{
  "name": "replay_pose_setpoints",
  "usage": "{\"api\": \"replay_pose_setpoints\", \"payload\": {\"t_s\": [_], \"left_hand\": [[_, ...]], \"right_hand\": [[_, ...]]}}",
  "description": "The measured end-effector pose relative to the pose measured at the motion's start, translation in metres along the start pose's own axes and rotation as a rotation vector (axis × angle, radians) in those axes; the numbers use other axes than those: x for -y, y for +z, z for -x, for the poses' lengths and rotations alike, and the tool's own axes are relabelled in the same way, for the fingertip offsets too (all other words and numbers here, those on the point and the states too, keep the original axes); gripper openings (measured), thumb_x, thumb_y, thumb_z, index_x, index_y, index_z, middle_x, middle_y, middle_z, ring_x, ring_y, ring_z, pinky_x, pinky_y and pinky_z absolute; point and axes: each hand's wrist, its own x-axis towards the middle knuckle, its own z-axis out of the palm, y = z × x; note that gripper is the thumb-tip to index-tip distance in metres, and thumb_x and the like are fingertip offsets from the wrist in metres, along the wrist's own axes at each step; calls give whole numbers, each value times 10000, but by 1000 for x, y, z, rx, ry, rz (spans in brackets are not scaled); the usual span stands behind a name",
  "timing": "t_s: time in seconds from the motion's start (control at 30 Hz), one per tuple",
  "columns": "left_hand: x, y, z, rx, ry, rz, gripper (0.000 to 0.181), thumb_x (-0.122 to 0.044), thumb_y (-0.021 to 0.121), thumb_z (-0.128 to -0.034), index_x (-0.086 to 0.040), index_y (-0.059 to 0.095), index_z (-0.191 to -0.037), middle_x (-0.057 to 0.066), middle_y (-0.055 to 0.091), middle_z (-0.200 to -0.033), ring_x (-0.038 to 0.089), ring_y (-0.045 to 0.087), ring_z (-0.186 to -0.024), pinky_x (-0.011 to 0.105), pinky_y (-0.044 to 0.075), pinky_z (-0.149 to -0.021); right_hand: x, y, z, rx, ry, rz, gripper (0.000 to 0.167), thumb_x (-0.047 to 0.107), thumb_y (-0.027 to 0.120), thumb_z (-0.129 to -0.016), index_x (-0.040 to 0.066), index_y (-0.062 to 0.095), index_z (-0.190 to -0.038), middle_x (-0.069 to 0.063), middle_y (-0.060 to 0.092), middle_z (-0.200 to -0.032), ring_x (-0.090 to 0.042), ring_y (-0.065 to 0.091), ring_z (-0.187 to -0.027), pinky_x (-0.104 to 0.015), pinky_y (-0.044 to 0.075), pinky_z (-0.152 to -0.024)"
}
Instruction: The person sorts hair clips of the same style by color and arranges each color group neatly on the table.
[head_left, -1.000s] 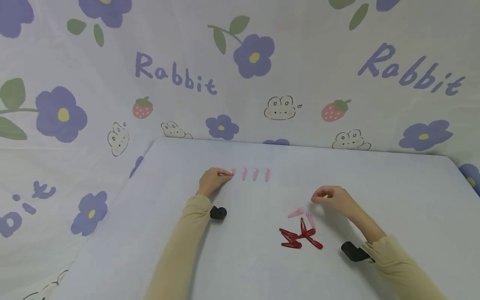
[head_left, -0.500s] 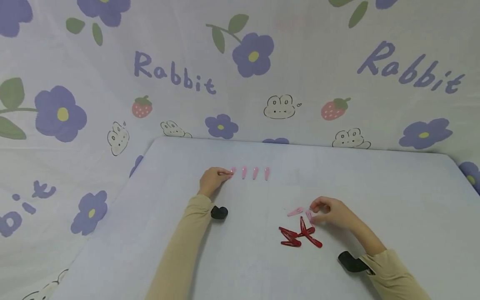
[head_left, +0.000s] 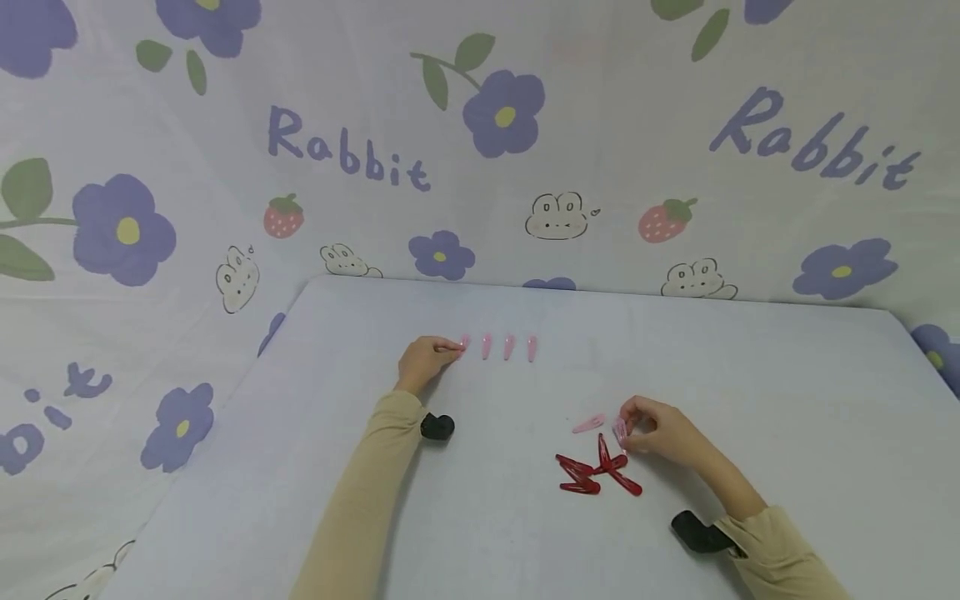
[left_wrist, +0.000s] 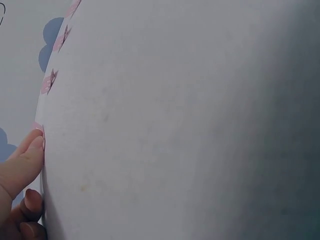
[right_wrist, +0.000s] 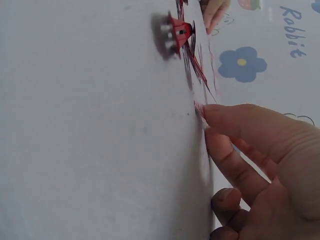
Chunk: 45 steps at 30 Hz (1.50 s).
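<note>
In the head view, my left hand pinches the leftmost pink snap hair clip of a short row at the table's far side. Beside it the other pink clips of that row lie parallel and apart. To the right, my right hand has thumb and finger on another pink snap hair clip, pinching it at the table. One more loose pink clip lies just left of that. In the right wrist view, fingertips hide most of the pinched clip.
Several red snap hair clips lie in an overlapping pile just in front of the loose pink clips. All rest on a white table. Behind the table hangs a printed cloth with flowers and rabbits. Each wrist bears a black camera.
My right hand has come down toward the near side, onto a loose pink hair clip, and now pinches it. My left hand stays at the leftmost clip of the row.
</note>
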Motion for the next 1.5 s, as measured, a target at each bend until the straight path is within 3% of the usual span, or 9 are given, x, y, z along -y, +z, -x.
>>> {"api": "replay_pose_setpoints", "payload": {"t_s": [0.23,0.37,0.57,0.93,1.5], "left_hand": [[-1,0,1,-4,9,16,187,-306,678,-791,-190,726,-930,-20,661,-880,163,569,-828,293,404,-677],[-2,0,3,-4,14,27,186,-301,676,-794,-183,725,-929,-12,664,-898,172,575,-864,302,408,-703],[0,1,2,-7,11,28,180,-291,677,-794,-181,725,-928,-15,666,-909,168,577,-877,303,407,-703],[1,2,1,-4,8,30,176,-287,691,-780,-177,728,-912,-24,670,-870,162,575,-824,302,402,-680],[1,1,2,-2,9,24,178,-293,684,-786,-186,727,-921,-25,667,-880,155,569,-821,293,402,-670]], "right_hand": [[-1,1,7,-11,-41,-97,237,-46,657,-741,39,522,-916,-20,497,-696,-123,442,-624,-239,383,-524],[-1,2,12,-32,-81,-122,185,-17,650,-774,36,531,-906,-4,484,-664,-98,431,-592,-234,370,-507],[-5,6,15,-95,-99,-138,101,22,663,-780,65,576,-809,16,523,-671,-91,446,-590,-242,376,-502],[-8,11,20,-184,-163,-207,141,-13,651,-788,46,549,-710,-49,556,-619,-34,402,-514,-235,335,-431],[-4,6,20,-145,-129,-314,84,-5,580,-844,-29,511,-802,-125,603,-644,-127,465,-541,-276,308,-462]]}}
